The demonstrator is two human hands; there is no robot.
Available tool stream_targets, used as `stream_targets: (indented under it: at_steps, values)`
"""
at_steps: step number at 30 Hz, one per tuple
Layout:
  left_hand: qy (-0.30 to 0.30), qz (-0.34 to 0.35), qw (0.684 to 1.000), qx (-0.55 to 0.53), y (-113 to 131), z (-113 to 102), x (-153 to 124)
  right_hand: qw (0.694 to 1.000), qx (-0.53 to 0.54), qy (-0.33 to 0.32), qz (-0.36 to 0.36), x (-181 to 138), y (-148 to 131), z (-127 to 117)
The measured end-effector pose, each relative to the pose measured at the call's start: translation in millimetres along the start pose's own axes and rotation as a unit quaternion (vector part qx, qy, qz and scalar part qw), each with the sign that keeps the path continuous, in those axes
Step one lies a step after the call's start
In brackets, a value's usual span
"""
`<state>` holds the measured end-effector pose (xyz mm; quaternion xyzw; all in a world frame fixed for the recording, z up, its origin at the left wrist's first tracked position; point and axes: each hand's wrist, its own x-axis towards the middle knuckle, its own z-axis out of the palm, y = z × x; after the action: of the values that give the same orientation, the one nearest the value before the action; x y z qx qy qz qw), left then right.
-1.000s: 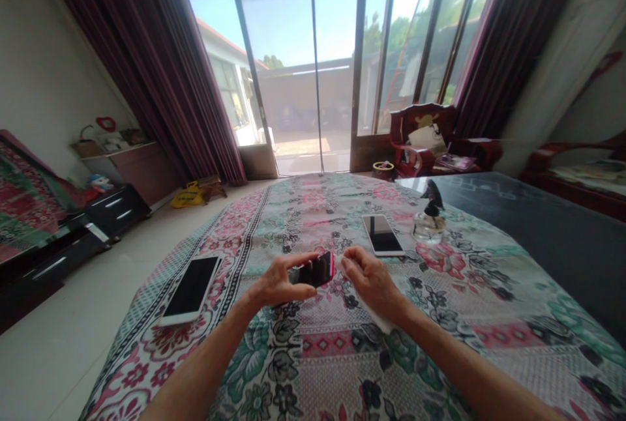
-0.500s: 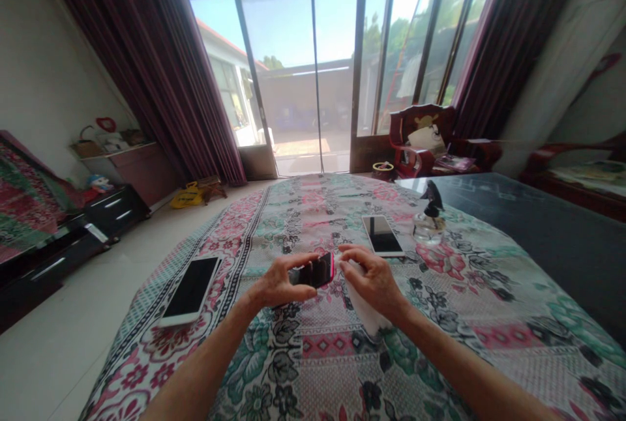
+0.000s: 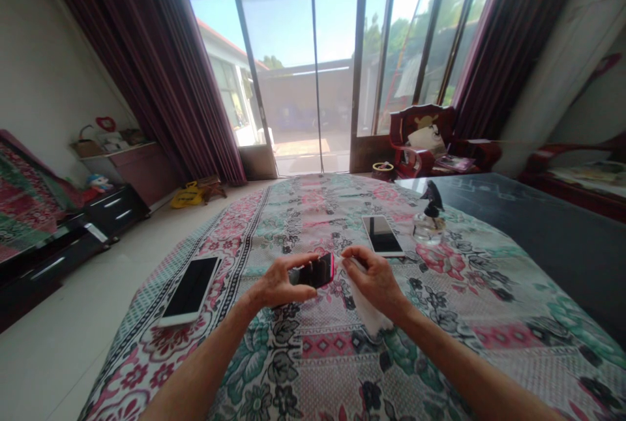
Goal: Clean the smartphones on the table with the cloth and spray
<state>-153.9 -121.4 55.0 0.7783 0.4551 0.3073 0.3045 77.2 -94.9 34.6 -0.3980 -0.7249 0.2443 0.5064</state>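
Note:
My left hand (image 3: 281, 283) grips a dark-screened phone with a pink-red edge (image 3: 317, 271), thumb along the near side and fingers along the far side. Just right of it, my right hand (image 3: 375, 277) is closed on a white tissue or thin cloth (image 3: 366, 310), which hangs down below the fingers. A small gap separates the right fingertips from the phone's edge. Beyond the right hand lies a white phone (image 3: 382, 236) with a black screen. Farther left, a larger white phone or small tablet (image 3: 190, 290) rests screen up.
A clear spray bottle with a black top (image 3: 429, 220) stands right of the white phone. Everything lies on a flowered tablecloth (image 3: 332, 382). A dark table surface (image 3: 528, 212) adjoins on the right, with a wooden chair (image 3: 423, 141) behind.
My right hand has shifted slightly right, away from the held phone, with the white tissue or cloth. My left hand and the phone in it stay in place.

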Motion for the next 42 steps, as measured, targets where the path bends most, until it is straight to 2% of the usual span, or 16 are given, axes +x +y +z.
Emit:
stream_targets:
  at_steps: [18,25,42]
  values:
    - [-0.004,-0.003,1.0,-0.001,-1,1,0,0.999,-0.006,-0.03,-0.029,0,-7,0]
    - [-0.005,-0.006,1.0,0.002,1,2,0,0.999,0.007,-0.046,-0.01,0,-7,-3]
    - [-0.049,0.012,0.999,0.0,-3,1,1,0.998,0.02,-0.064,0.004,0,-8,-3]
